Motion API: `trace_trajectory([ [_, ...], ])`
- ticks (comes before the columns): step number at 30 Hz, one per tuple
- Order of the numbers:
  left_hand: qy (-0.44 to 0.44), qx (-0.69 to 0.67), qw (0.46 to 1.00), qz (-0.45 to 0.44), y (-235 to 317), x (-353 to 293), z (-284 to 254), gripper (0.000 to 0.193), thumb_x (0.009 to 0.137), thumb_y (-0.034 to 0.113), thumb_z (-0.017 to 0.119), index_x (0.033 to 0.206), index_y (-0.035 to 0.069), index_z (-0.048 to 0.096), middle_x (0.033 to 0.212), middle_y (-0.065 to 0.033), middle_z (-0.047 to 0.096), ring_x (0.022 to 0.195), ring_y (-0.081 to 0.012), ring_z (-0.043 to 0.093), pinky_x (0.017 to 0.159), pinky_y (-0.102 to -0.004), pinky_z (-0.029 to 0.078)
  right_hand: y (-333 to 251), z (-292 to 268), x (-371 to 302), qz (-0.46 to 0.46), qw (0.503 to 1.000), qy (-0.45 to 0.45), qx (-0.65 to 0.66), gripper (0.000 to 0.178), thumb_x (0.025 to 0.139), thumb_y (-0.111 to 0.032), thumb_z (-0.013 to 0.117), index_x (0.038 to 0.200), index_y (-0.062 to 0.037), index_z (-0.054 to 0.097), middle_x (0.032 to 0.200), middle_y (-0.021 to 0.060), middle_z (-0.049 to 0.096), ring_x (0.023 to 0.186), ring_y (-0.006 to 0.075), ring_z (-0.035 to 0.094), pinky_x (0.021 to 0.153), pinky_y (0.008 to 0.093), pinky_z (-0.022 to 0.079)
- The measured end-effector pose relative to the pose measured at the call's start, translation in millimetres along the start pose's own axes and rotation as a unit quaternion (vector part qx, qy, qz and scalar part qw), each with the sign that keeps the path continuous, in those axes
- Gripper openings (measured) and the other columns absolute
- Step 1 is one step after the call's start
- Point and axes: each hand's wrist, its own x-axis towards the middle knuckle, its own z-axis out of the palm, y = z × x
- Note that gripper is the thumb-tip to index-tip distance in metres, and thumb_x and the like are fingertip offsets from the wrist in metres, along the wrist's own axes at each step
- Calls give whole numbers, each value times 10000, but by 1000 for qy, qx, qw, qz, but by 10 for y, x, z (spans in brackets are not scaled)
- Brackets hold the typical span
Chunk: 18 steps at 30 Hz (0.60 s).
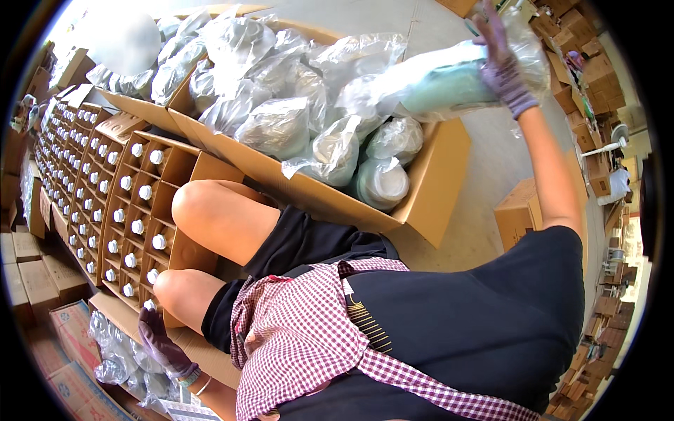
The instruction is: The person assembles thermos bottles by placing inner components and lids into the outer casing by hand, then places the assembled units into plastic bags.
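Fingers of the right hand [502, 74] are spread over a bagged green container [442, 81] by the cardboard box [439, 182]; a real grip can't be made out. Left hand's [167, 349] fingers are loosely extended, empty. Probably light, slippery film; best grabbed round the body.

The room is bright, with a fierce white glare far ahead of the right hand [500, 70], where a pale round blot [123, 43] washes out part of the view. Between the two hands, the clear bags [277, 130] throw back sharp glints, while the black shirt [470, 316] behind the left hand [165, 344] soaks up the light. Shadow sits inside the divided box [177, 163] near that hand. The right hand's fingers and the wrapped bundle [446, 81] look smeared. Behind them, the cartons [600, 84] bend around the rim, soft and hard to read, before everything drops to black.
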Motion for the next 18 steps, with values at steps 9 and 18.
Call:
trace_trajectory([
  [9,-190,57,974,113,238,-118,1332,497,946,114,602,1426,6,524,1303,-160,632,1212,-263,613,1077,-399,471,-1324,-893,925,36,922,70,379,756,791,-5,679,1511,-117,476,1497,100,524,1081,215,680,910,327,586],
  [18,-123,143,878,439,800,-187,860,994,747,521,837,1518,76,396,1336,-126,591,1264,-300,561,1084,-466,439,-4093,848,1630,-126,718,-109,676,897,848,-276,728,1597,-81,275,1583,161,359,1460,289,340,1192,441,310],
])
